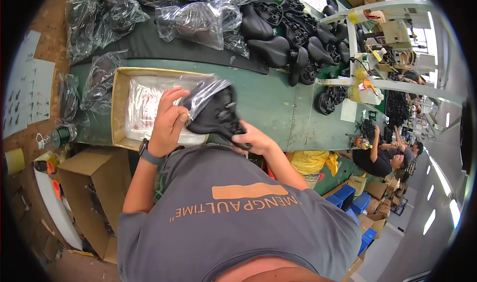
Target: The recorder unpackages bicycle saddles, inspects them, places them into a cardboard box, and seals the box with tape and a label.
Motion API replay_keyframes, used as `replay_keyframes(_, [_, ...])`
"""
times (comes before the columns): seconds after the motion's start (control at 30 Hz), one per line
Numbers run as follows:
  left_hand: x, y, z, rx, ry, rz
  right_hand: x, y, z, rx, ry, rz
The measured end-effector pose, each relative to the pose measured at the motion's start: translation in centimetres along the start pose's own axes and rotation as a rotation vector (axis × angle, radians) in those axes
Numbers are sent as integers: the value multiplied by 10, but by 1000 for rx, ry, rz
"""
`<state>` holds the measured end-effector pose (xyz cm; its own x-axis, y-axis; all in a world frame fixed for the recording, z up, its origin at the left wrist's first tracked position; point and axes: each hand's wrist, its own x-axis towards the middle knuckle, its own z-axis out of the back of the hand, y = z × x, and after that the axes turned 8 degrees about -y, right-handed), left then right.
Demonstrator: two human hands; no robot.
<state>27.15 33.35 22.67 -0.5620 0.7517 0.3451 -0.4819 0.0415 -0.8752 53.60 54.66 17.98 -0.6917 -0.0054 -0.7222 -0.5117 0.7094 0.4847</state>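
A black bicycle saddle [218,114] is held in front of me, its underside with rails facing up. My right hand [254,139] grips its narrow nose. A clear plastic bag [211,89] covers part of the wide end. My left hand [173,114] has thumb and forefinger pinched at the bag's edge beside the saddle, its other fingers raised. Below and beyond this hand, an open cardboard box [119,101] holds a stack of flat clear plastic bags [141,105].
Bagged saddles [191,24] lie on a black mat across the green table [298,103]. Bare saddles [278,51] are heaped at its far right. A plastic bottle [57,137] and an open carton [94,168] are at left. Co-workers [375,158] sit farther right.
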Motion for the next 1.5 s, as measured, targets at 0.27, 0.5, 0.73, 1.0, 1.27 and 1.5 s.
replay_keyframes(0.27, [158,-3,-80,-278,-157,-131,62,95,-4,-341,-558,465])
replay_keyframes(0.5, [223,44,-9,208,-400,-77,152,169,91,35,-152,256])
replay_keyframes(0.73, [129,116,65,488,-1291,177,246,214,212,-1665,-1098,1113])
replay_keyframes(1.0, [-40,170,-121,472,116,438,180,185,181,-1670,-1110,1123])
replay_keyframes(1.27, [-131,238,-168,546,156,409,7,-59,164,-1084,-1345,742])
replay_keyframes(1.5, [-146,230,-167,629,44,148,-12,-225,123,-693,-1190,154])
